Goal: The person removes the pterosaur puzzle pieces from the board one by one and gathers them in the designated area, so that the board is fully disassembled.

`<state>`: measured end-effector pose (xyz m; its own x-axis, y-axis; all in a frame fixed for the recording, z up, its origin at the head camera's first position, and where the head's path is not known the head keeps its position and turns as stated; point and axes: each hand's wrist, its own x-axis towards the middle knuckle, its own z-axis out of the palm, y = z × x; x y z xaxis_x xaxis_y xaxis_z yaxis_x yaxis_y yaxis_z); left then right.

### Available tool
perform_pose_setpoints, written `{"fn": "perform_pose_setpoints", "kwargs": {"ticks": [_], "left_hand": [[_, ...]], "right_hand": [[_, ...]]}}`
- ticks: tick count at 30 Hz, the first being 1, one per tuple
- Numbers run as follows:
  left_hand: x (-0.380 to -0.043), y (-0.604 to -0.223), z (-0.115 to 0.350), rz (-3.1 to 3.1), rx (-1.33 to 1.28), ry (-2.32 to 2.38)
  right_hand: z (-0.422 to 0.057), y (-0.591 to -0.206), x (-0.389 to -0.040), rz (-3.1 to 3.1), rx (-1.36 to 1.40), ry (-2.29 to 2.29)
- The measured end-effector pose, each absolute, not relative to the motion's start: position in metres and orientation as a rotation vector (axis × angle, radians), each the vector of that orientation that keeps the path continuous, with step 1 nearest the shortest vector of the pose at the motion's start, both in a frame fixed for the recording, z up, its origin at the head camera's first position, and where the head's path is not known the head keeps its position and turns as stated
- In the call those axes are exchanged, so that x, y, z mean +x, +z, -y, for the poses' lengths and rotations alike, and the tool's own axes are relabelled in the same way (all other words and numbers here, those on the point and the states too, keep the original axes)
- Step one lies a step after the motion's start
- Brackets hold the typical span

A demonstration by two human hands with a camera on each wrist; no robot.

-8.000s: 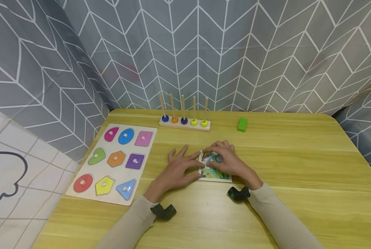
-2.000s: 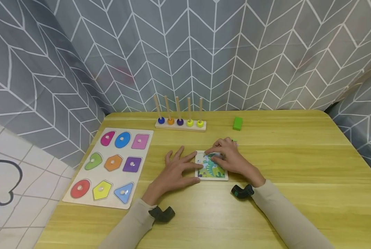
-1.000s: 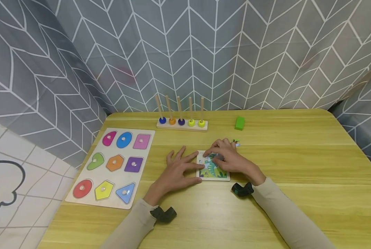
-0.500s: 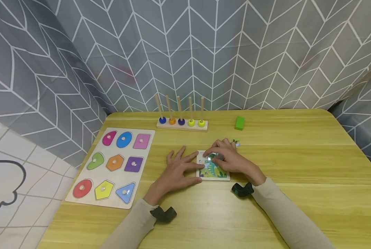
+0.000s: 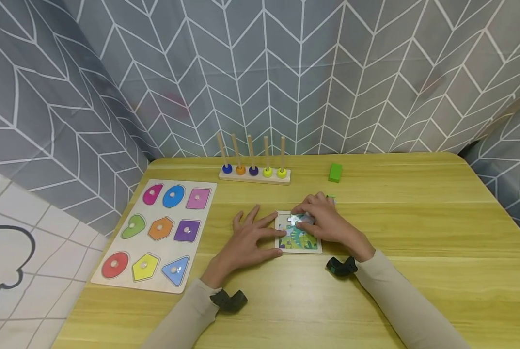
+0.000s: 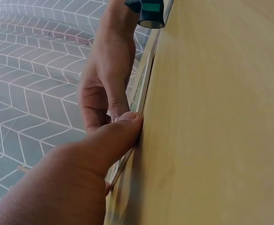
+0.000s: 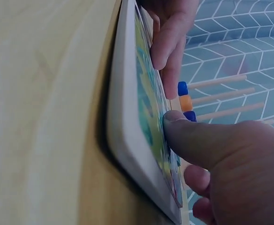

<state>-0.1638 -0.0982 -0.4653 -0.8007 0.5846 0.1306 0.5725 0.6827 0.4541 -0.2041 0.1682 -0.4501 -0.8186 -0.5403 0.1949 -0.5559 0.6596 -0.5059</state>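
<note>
A small framed jigsaw puzzle (image 5: 300, 251) with a green dinosaur picture lies flat on the table. My left hand (image 5: 248, 241) rests at its left side with spread, fairly straight fingers. The left thumb (image 6: 129, 116) touches the frame's edge in the left wrist view. Over the puzzle's upper right part, my right hand (image 5: 325, 219) has bent fingers and pinches a puzzle piece, mostly hidden by the hand. Its thumb (image 7: 174, 117) is right at the picture's surface. A pale, piece-shaped patch shows beside the right fingertips. Another loose puzzle piece (image 5: 331, 199) peeks out behind the right knuckles.
A white shape board (image 5: 168, 252) with knobbed coloured shapes lies to the left. Behind the puzzle stands a peg rack (image 5: 255, 178) with coloured beads on upright sticks. A green block (image 5: 335, 172) sits at the back right. A grey patterned curtain (image 5: 286, 77) hangs behind the table.
Over the last half second my right hand shifts slightly right, uncovering the pale patch in the puzzle's upper row. My left hand stays put. Eight seconds ago the loose piece behind the right hand was not visible.
</note>
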Motion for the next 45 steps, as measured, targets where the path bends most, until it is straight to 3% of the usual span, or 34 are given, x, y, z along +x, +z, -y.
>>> {"fn": "perform_pose_setpoints", "kwargs": {"ticks": [16, 45], "left_hand": [[-0.1635, -0.4642, 0.0977, -2.851, 0.984, 0.778], [-0.1615, -0.4667, 0.0995, -2.857, 0.993, 0.8]], "right_hand": [[-0.1676, -0.4456, -0.1989, 2.878, 0.783, 0.933], [-0.1724, -0.4461, -0.1962, 2.831, 0.844, 1.04]]}}
